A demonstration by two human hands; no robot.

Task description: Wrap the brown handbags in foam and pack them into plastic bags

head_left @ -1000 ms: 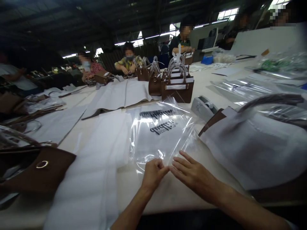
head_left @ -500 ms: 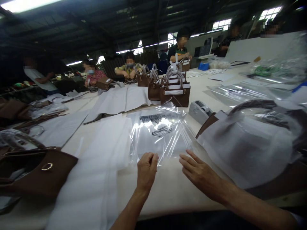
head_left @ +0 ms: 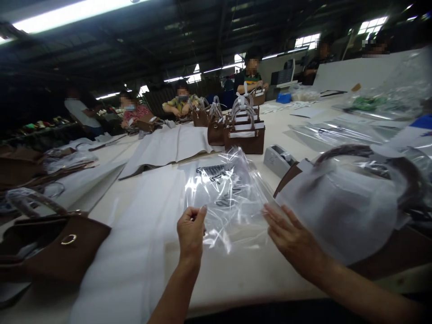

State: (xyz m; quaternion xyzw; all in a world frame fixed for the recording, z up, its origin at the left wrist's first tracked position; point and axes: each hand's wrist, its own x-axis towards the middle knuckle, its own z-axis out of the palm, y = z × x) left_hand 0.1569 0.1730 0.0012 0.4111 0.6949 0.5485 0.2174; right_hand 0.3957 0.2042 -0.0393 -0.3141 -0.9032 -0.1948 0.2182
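Fingers (head_left: 201, 217) on your left hand (head_left: 189, 236) are curled in with the thumb against them, and they seem to pinch the near left edge of the clear plastic bag (head_left: 221, 220). Your right hand (head_left: 299, 247) is open, its fingers (head_left: 285, 220) stretched out and slightly apart at the bag's right edge; whether they lie inside the film or only against it, you cannot tell from this view.

What has just changed is the gap between your hands — they were close together at the near edge a second ago, and now they stand well apart with the near part of the film between them. That suggests the layers are being drawn wider, though the glare hides whether the mouth has parted.

The bag lies in front of you on the bench (head_left: 236, 283), its black script lettering (head_left: 229, 193) broken up by creases. Just left of it is a white sheet (head_left: 145, 216), with a brown handbag (head_left: 79, 252) beyond the sheet's left side. To the right, another white sheet (head_left: 334, 207) drapes over a larger brown handbag (head_left: 388, 252) — close to your right hand — and a grey tape dispenser (head_left: 276, 162) sits just past the bag's far right side.
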